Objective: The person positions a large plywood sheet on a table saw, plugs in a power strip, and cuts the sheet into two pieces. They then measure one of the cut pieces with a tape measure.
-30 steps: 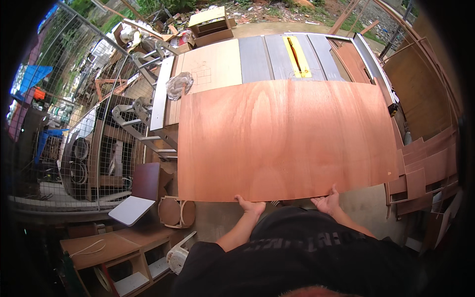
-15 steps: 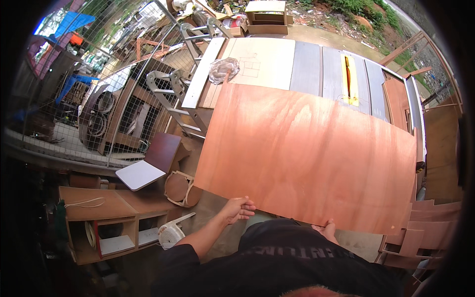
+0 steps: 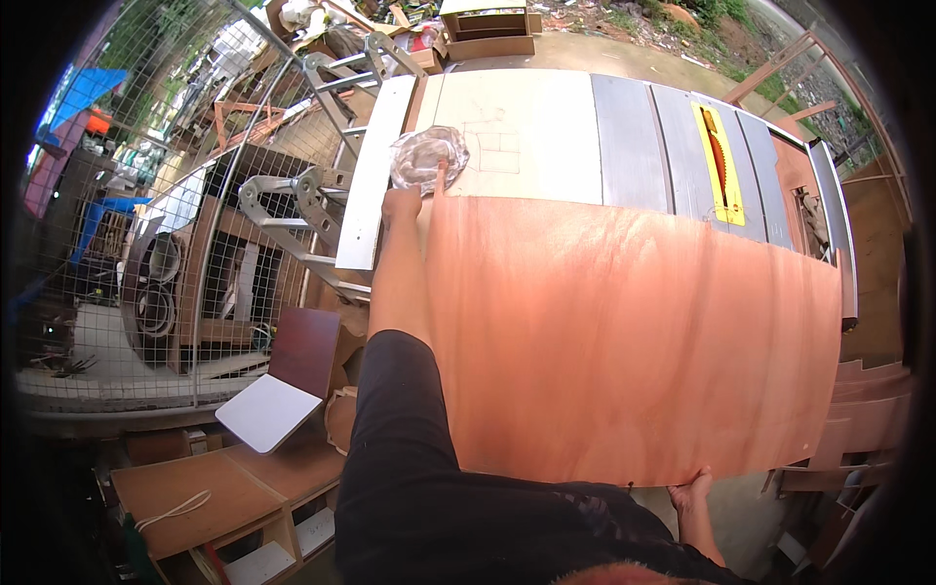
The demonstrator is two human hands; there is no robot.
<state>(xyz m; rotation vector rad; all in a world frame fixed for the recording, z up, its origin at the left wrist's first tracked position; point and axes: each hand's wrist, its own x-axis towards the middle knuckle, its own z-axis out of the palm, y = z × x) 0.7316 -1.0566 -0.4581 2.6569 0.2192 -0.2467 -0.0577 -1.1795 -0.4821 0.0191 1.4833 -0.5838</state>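
Note:
A large reddish plywood sheet [image 3: 634,341] lies across the near part of the table saw's top, its near edge toward my body. My right hand [image 3: 690,487] grips that edge at the lower right. My left arm reaches along the sheet's left side; my left hand [image 3: 402,203] is by the far left corner, beside a crumpled clear plastic bundle [image 3: 427,144], its fingers mostly hidden. Past the sheet lie a pale board [image 3: 536,127] with pencil lines and the saw's grey surface [image 3: 629,146], with a yellow insert [image 3: 726,201] around the blade.
Aluminium folding ladders [image 3: 283,229] lean left of the table beside a wire mesh fence [image 3: 107,292]. A wooden cabinet [image 3: 185,487] and a white-and-maroon panel [image 3: 268,409] sit lower left. Plywood offcuts [image 3: 858,419] are at right, scrap and a box [image 3: 487,29] beyond.
My left hand has left the sheet's near edge and reached forward to its far left corner. My right hand remains on the near edge. The view has shifted with my body.

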